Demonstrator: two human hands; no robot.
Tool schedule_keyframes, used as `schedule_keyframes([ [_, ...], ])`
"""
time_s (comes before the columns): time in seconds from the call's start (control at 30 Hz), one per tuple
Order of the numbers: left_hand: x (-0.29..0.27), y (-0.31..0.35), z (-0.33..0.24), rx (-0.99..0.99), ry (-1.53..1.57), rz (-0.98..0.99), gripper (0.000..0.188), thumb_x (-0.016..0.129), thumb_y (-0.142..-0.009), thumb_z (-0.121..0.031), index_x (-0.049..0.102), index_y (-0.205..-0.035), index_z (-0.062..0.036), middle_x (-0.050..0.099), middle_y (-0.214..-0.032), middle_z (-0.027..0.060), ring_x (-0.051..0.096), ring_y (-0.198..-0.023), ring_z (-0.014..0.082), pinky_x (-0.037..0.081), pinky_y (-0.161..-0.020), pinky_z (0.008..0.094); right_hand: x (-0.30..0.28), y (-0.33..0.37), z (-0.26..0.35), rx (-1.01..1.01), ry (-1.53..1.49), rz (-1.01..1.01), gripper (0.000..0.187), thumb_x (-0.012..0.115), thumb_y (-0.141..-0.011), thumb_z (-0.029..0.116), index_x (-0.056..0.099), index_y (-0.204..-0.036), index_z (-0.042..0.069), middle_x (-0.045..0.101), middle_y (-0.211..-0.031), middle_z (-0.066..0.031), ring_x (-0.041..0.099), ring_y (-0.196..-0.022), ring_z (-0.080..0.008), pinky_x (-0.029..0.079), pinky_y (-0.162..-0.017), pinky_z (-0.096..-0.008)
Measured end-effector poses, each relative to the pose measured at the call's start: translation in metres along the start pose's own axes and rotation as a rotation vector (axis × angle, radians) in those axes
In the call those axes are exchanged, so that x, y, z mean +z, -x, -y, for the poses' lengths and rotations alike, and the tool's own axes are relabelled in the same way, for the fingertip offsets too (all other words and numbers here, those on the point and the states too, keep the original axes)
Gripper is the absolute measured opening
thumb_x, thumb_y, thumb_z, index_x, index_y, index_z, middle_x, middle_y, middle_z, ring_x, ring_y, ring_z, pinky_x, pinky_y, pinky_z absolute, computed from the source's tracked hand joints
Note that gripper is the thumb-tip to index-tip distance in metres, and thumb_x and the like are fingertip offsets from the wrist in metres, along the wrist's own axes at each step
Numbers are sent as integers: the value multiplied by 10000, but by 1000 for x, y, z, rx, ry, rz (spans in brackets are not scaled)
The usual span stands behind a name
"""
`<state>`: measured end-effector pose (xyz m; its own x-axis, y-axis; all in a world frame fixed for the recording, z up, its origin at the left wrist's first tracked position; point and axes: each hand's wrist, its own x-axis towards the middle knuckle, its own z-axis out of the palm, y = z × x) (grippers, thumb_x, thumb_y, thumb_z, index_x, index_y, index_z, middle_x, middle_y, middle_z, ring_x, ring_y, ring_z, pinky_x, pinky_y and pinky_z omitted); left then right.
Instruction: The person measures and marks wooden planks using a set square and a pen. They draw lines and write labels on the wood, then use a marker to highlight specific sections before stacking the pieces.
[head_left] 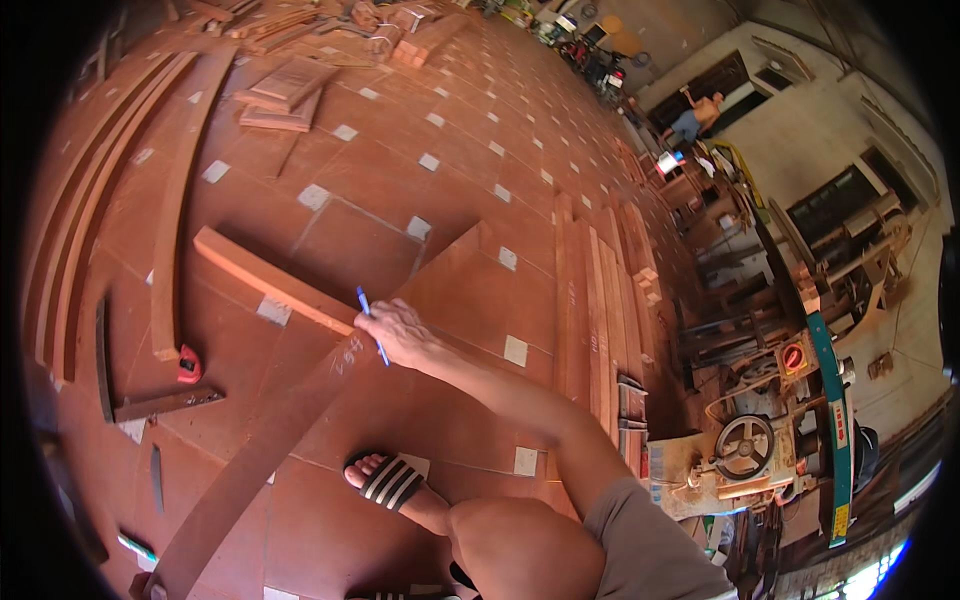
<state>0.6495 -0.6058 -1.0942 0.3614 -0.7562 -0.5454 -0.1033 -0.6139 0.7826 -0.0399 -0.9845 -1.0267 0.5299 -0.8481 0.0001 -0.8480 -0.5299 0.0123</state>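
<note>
A long reddish-brown wooden plank point(250, 450) stretches diagonally from the lower left toward the middle, with white chalk-like marks on its face. My right hand point(400, 335) is closed on a blue pen point(384, 352) and rests where a shorter, lighter wooden bar point(275, 280) meets the plank. Whether its fingers also grip the wood is hidden. At the plank's near end, the fingers of my left hand point(148, 588) curl against the wood, mostly cut off by the picture's dark rim.
Long timber strips point(190, 200) lie at left, near a red tape measure point(189, 364) and a dark try square point(165, 404). Stacked boards point(590, 310) lie at right, beside a machine with a handwheel point(745, 446). Another person point(697, 115) is far off. My sandalled foot point(395, 485) is near the plank.
</note>
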Motion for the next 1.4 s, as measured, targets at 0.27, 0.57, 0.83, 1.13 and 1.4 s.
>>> schedule_keyframes([
  [0.27,178,-69,-128,11,-39,812,522,805,-980,-298,606,-1360,-1,694,-1193,100,713,-958,176,617,-812,316,24,98,36,1033,-825,-304,785,863,-938,482,589,-1474,-21,756,-1101,-200,738,-1042,-265,583,-923,-419],
  [0.57,492,41,-145,-251,75,1062,647,894,-912,-111,458,-1377,-2,654,-1231,127,710,-1085,212,630,-824,326,10,177,96,1430,-1278,-44,1289,914,-764,705,388,-1566,-155,635,-1374,-285,645,-1279,-399,551,-1050,-462],
  [0.83,641,123,-152,-143,-292,1435,754,847,-955,-378,542,-1414,138,712,-1228,226,712,-1136,240,585,-789,321,9,370,57,1441,-787,-249,856,928,-788,402,583,-1418,-64,724,-1245,-238,722,-1140,-333,587,-922,-477],
  [1.13,773,154,-168,-171,-384,1182,1062,765,-897,-710,475,-1588,41,696,-1398,229,727,-1147,251,619,-820,404,9,585,273,1652,-868,-211,742,976,-719,403,680,-1252,-21,789,-976,-199,783,-888,-400,623,-763,-478],
  [1.4,782,232,-113,540,-222,1176,915,710,-1017,-519,318,-1705,-61,702,-1188,353,719,-1140,394,573,-911,478,-23,550,348,1985,-950,-138,607,972,-713,349,715,-1142,6,788,-943,-193,785,-867,-383,619,-761,-468],
])
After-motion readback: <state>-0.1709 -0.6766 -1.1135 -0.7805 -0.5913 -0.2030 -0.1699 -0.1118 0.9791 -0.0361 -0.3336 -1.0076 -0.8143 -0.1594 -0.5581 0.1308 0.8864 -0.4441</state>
